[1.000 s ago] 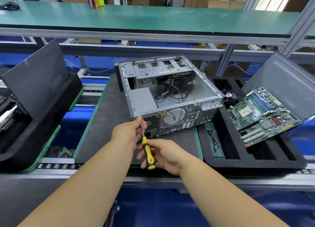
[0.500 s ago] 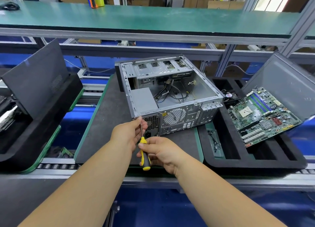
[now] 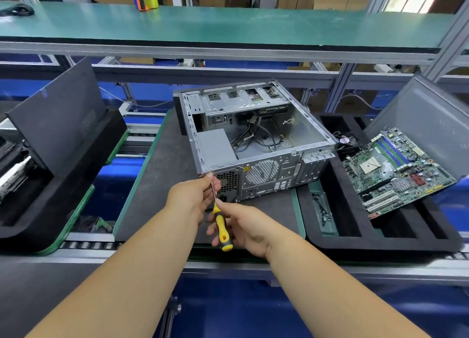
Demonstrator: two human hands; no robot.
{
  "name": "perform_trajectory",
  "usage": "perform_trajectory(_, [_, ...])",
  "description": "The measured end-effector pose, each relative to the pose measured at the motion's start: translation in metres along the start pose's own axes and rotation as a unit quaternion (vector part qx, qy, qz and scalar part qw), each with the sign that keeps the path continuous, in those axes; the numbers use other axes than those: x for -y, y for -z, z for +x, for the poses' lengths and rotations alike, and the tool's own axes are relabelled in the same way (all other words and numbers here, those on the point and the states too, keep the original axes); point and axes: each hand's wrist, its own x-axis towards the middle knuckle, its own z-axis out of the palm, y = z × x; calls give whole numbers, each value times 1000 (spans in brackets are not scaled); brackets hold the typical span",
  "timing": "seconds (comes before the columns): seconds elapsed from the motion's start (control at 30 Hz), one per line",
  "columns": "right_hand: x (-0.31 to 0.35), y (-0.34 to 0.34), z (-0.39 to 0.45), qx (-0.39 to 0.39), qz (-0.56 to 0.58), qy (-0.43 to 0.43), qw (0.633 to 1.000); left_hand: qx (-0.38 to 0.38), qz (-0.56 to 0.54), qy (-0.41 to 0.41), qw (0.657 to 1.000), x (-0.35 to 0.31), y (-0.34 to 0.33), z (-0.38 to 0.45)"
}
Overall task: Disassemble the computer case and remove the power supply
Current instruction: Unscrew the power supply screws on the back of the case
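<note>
1. Nearest the camera, a yellow and black screwdriver (image 3: 221,229) is gripped by the right hand (image 3: 243,229), fingers curled round the handle. Compared with half a second back, the handle is shown more fully and the fingers look shifted along it, like a re-grip mid-turn.
2. The bare shaft is pinched and steadied by the left hand (image 3: 194,198), fingertips right at the near left corner of the computer case (image 3: 253,144). That hand has barely moved since the earlier frames.
3. The case is laid on its side on a dark grey mat (image 3: 162,185), rear panel facing the person, open side up. Bare mat is left on the left of the case and a strip in front of it; the mat's green edge is found just beyond the right hand.
4. Inside the case, the power supply (image 3: 215,147) is seen as a grey box in the near left corner, directly behind the spot being worked on. Loose black cables (image 3: 258,137) are lying on the case floor beside it, and drive bays line the far wall.
5. To the right, a black foam tray (image 3: 355,238) is set just beside the mat. A green motherboard (image 3: 396,167) is propped tilted in it, a small fan (image 3: 346,139) is tucked behind, and tiny screws (image 3: 322,210) are scattered in the narrow left slot.
6. On the left, another foam tray (image 3: 50,203) is holding an upright black panel (image 3: 58,119).
7. Farthest back, a green shelf (image 3: 228,25) carries a tape dispenser (image 3: 145,0).
</note>
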Motion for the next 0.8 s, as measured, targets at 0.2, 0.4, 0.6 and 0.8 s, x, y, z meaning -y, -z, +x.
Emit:
perform_trajectory(0.2, [7,9,-13,17,3,12,1000,-7,-16,-6,1000,1,-1,-1])
perform_trajectory(0.4, [5,0,-7,-15,-22,33,999,3,-19,-11,1000,-1,-1,-5])
perform_trajectory(0.6, [0,-4,0,-49,-46,47,997,-4,-6,-8,1000,-3,-2,-8])
perform_trajectory(0.8, [-4,-6,3,-76,-59,54,994,-23,-8,-7,1000,-3,-5,-10])
